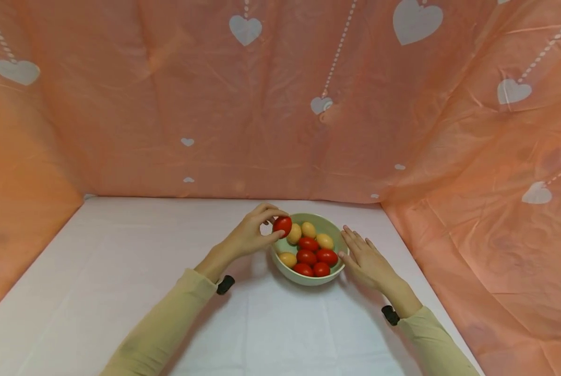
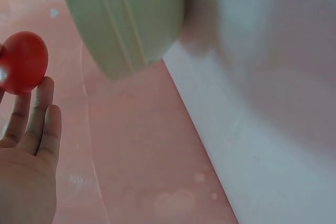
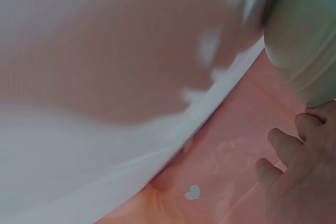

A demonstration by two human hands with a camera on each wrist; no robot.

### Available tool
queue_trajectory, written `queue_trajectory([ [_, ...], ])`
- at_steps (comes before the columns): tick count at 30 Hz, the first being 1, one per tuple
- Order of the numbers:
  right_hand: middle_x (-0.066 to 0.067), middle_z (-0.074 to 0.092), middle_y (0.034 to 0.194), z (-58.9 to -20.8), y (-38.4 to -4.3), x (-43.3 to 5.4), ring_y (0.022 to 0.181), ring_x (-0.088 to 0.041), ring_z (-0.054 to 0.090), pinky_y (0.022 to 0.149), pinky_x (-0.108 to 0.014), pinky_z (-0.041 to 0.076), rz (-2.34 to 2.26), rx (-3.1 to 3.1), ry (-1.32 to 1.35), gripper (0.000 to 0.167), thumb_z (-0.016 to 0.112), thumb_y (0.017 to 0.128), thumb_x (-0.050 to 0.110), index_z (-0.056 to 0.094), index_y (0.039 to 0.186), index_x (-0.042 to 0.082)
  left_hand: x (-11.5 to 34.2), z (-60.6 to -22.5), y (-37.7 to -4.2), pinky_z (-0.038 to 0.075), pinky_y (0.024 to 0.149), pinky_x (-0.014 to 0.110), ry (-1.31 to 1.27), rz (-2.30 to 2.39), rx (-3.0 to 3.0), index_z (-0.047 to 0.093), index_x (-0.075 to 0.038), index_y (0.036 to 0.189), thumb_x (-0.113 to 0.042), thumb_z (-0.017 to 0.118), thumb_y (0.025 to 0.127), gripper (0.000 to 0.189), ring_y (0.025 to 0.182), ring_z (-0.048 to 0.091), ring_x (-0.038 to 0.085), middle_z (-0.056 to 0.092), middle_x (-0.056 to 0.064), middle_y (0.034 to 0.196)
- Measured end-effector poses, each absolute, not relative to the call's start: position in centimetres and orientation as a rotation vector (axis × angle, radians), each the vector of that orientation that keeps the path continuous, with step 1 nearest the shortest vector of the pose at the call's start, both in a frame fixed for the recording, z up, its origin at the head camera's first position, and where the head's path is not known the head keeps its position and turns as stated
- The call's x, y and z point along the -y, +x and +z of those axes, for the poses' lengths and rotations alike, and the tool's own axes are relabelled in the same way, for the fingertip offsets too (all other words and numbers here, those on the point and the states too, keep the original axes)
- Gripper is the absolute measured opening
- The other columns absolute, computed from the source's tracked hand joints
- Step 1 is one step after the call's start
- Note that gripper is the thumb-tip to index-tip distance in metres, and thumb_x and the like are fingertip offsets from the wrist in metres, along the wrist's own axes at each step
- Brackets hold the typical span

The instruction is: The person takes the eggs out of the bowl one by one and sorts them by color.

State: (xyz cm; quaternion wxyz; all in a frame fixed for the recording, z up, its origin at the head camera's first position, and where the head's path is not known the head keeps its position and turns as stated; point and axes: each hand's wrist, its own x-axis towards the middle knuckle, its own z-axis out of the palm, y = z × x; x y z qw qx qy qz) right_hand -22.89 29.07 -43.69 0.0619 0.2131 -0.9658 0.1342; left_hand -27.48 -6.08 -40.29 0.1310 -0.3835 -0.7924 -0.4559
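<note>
Though partly hidden, red oval [image 1: 282, 226]

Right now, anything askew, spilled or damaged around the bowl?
Nothing stands out: the green bowl sits upright holding red ovals and yellow ovals, no spill or damage visible; the left hand pinches another red oval.

Peach-pink sheeting [image 1: 242, 136] rises behind the far edge of the white surface [image 1: 102, 271] and flanks its left and right edges, looking more orange beyond the left one. Pale hearts [image 1: 417, 22], some hung on dotted lines [image 1: 340, 47], mark the sheeting. Creases [image 1: 456, 256] ripple beyond the right edge, and soft-edged shadows [image 3: 131, 56] fall across the surface.
</note>
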Motion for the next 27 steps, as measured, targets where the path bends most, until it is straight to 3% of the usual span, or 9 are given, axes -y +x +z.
queue_trajectory([
  [6,-0.016,0.025,0.17,-43.5,-23.0,-29.1,0.154,-0.043,0.027,0.122,-0.065,0.02,0.394,2.931,0.632,0.066,0.046,0.11,0.04,0.032,0.161,0.001,8.4,-40.1,-27.2,0.056,0.091,0.05,-1.034,-1.32,2.3,0.069,-0.005,0.128,-0.01,0.081,0.091,0.04,0.099,0.067,0.024,0.061,0.012,0.125],
  [27,-0.017,0.029,0.169,-44.0,-22.8,-28.9,0.152,-0.045,0.03,0.12,-0.068,0.022,0.409,2.883,0.636,0.063,0.049,0.11,0.036,0.035,0.16,-0.001,18.3,-41.2,-24.9,0.053,0.088,0.048,-0.757,-1.168,2.525,0.066,-0.009,0.131,-0.014,0.079,0.094,0.04,0.099,0.063,0.02,0.059,0.005,0.127],
])
